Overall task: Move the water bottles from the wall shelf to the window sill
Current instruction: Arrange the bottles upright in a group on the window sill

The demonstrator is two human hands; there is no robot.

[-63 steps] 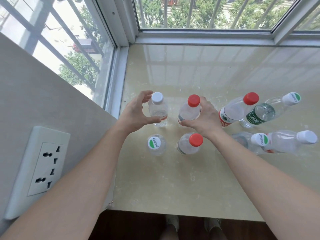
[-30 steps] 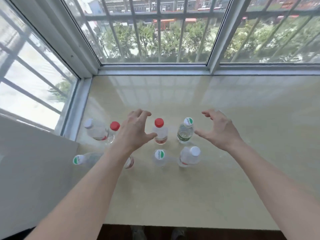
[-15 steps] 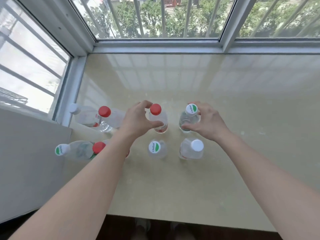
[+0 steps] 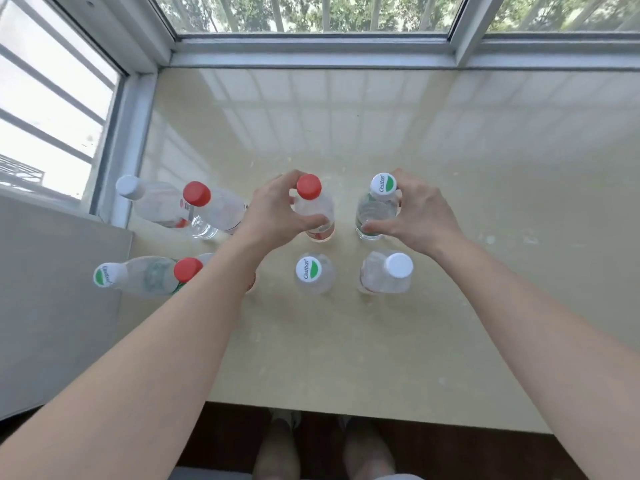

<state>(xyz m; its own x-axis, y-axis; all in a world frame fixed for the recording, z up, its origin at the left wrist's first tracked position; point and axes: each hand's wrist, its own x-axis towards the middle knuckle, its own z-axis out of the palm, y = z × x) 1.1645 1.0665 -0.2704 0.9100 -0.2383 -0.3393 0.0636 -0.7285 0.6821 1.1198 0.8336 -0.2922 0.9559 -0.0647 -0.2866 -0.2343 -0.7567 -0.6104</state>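
The left hand [image 4: 273,216] curls round the upright red-capped bottle [image 4: 317,209]; the right hand [image 4: 419,220] curls round the upright green-capped bottle [image 4: 375,211] just beside it. Both bottles stand on the window sill [image 4: 346,341], long axes vertical, each enclosed by its own hand, behind a nearer pair of bottles [image 4: 313,277]. Letting go is probably the next step.

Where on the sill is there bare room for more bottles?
Bare sill right of the right hand and front white-capped bottle, a band from the back row to the window frame, and the front strip. Crowded: the left corner's eight bottles.
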